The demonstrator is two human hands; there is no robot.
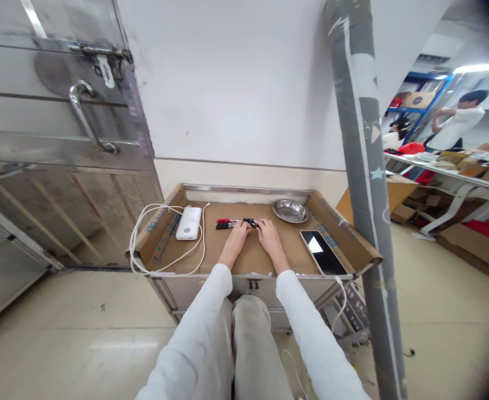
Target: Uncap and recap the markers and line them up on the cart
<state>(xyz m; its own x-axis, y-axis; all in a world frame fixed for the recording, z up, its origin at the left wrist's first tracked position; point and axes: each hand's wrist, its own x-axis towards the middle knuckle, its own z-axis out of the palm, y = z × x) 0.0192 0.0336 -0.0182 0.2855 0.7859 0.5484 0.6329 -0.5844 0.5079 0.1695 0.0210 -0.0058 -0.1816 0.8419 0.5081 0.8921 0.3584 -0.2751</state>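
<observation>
White wall ahead, a steel door to my left, and between them a low metal worktop [248, 191] lined with brown cardboard – that is where both my hands are. My left hand [236, 238] and right hand [268, 234] lie side by side near the middle of the cardboard, fingers pointing away from me toward a small cluster of pens [228, 224], red and black ones lying flat, just beyond my left fingertips. Both hands meet at a small black piece [250, 222] at the right end of that cluster (a pen or its cap, too small to tell). My fingers look curled down around it, but from here I cannot tell whether either hand really grips it or only rests on it.

Around the hands: a white power bank [188, 223] to the left with its white cable [153, 244] looping over the worktop's edge, a shallow steel bowl [290, 211] at the far right, and a phone [323, 252] lying face up near my right wrist. People are busy at shelves in the far right background, well apart from me.

To handle so small a piece well, I judge it best to pinch with the fingertips only, keep both wrists low on the cardboard for steadiness, and work close to the pens without nudging them – they lie loose and would roll
</observation>
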